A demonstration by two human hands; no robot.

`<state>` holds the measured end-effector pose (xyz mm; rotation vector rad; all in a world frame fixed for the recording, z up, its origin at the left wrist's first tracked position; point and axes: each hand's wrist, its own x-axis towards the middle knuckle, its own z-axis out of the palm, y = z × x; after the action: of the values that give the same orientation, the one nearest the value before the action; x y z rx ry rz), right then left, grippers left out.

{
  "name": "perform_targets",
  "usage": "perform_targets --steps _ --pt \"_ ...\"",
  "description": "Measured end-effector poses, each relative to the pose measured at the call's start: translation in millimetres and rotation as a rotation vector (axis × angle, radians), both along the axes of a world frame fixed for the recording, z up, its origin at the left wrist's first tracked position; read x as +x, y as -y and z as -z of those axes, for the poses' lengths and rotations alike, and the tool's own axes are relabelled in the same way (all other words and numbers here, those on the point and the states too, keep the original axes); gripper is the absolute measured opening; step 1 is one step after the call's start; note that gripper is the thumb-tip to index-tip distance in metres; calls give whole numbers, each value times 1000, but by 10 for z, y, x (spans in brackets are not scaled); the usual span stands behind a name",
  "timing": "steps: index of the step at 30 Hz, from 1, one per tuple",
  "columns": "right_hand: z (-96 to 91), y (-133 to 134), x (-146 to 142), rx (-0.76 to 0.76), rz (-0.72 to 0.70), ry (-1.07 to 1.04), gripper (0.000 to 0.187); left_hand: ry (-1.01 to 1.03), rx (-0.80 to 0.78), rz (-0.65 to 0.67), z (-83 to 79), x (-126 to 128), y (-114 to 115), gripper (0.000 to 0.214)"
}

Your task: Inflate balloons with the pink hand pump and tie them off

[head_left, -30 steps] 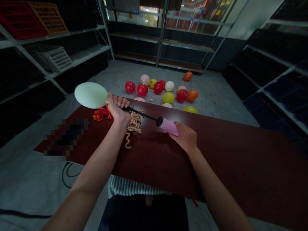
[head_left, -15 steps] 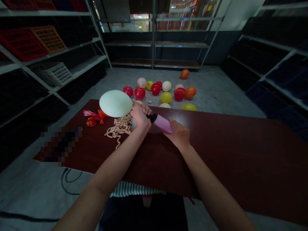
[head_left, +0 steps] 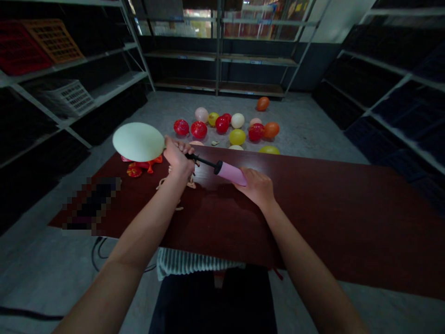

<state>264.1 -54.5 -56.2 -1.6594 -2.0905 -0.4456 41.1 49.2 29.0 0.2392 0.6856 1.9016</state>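
My left hand (head_left: pixel 178 157) is closed around the black rod end of a hand pump and the neck of a pale green balloon (head_left: pixel 138 141), which swells out to the left above the dark red table (head_left: pixel 330 218). My right hand (head_left: pixel 255 185) grips the pink barrel of the pump (head_left: pixel 229 172). The black rod shows partly pulled out between my two hands. Beige rubber bands or strings (head_left: pixel 189 182) lie on the table just under my left hand, mostly hidden by it.
Flat red and orange balloons (head_left: pixel 139 166) lie on the table's far left. Several inflated red, yellow, orange and white balloons (head_left: pixel 237 136) rest on the grey floor beyond the table. Metal shelving lines the left, back and right walls; a white crate (head_left: pixel 66 97) sits on the left shelf.
The pump rod went in between the first two frames and is now drawn out again, my left hand and the balloon shifting left. The balloon looks rounder than a second ago.
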Motion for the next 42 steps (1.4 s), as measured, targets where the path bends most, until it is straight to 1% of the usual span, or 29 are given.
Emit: perform_targets --steps 4,6,9,12,17,21,24,28,30,32,34,36,40,42 --pt "-7 1 0 -8 -15 79 39 76 -43 -35 -35 -424 -29 51" --pt "-5 3 -1 1 -25 112 38 108 -58 -61 -19 -570 -36 53" --pt "0 10 13 42 -47 151 38 110 -41 -70 27 -663 -38 58" --pt "7 12 39 99 -69 163 37 77 -3 -54 68 -650 -35 61" --pt "42 -13 72 166 -88 168 37 109 -23 -67 103 -565 -26 58" --pt "68 -38 61 137 -72 157 34 104 -3 -57 144 -374 15 59" --pt "63 -40 40 104 -68 127 34 83 20 8 194 -93 81 59" --pt "53 -24 37 94 -49 69 36 45 51 55 245 381 171 58" --pt "56 -14 51 75 -20 30 37 19 69 76 240 583 192 58" --pt "61 -8 69 58 19 -19 38 5 69 86 213 717 191 56" --pt "62 -6 80 40 45 -69 40 7 44 73 179 775 174 55" --pt "56 -8 74 20 52 -103 42 11 14 82 161 764 154 55" --pt "24 -7 12 -12 39 -105 43 18 -19 148 190 627 129 54" --pt "9 -3 -28 -30 21 -88 44 13 -25 151 205 547 117 55"
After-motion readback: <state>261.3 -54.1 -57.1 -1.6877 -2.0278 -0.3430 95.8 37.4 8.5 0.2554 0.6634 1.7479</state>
